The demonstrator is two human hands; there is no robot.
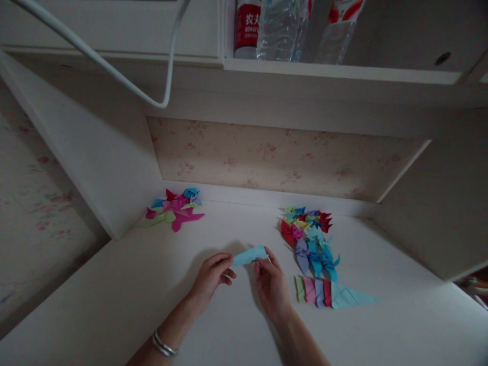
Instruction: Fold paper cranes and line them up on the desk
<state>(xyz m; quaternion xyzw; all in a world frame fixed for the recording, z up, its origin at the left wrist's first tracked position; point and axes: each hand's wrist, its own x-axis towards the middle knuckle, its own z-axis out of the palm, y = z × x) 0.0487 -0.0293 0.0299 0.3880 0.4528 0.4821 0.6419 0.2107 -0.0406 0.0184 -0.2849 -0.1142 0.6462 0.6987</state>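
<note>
A folded strip of light blue paper (249,255) is held just above the white desk, stretched between both hands. My left hand (214,276) pinches its narrow left end between thumb and forefinger, the other fingers curled below. At the wider right end, my right hand (271,285) grips the paper with thumb and fingers. Right of that hand lies a row of small folded papers (314,292) in green, pink, purple and red, with a light blue folded paper (351,296) ending in a point beside them.
Colourful folded paper pieces (310,239) lie piled at the back right, and another paper pile (177,206) sits at the back left. Plastic bottles (280,30) stand on the shelf above. A white cable-like bar (163,104) hangs at upper left.
</note>
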